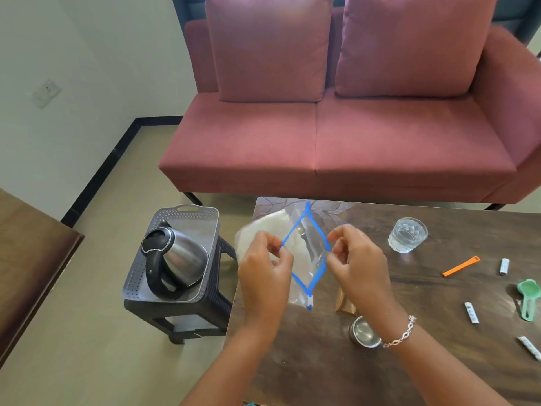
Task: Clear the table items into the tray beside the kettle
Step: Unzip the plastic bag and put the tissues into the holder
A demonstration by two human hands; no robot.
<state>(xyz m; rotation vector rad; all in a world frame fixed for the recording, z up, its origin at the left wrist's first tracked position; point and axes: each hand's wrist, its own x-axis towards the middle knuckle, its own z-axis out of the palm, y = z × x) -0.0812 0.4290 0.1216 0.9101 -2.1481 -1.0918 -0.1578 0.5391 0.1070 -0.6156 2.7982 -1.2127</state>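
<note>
Above the dark wooden table's [409,361] left end I hold a clear zip bag [307,253] with a blue seal, its mouth pulled wide open. My left hand [265,268] pinches the left lip, my right hand [358,259] the right lip. White contents show inside the bag at its left. The grey perforated tray [202,218] rests on a black stool left of the table, with the steel kettle [172,259] standing in it. On the table lie a glass of water [407,234], an orange clip [461,266], a green scoop [528,297], several small sachets [471,312], a brown packet [345,306] and a steel cup [364,332].
A pink sofa [336,136] stands just behind the table. The black stool [181,315] sits close against the table's left edge. A brown wooden surface [26,253] fills the far left. Beige floor lies between them.
</note>
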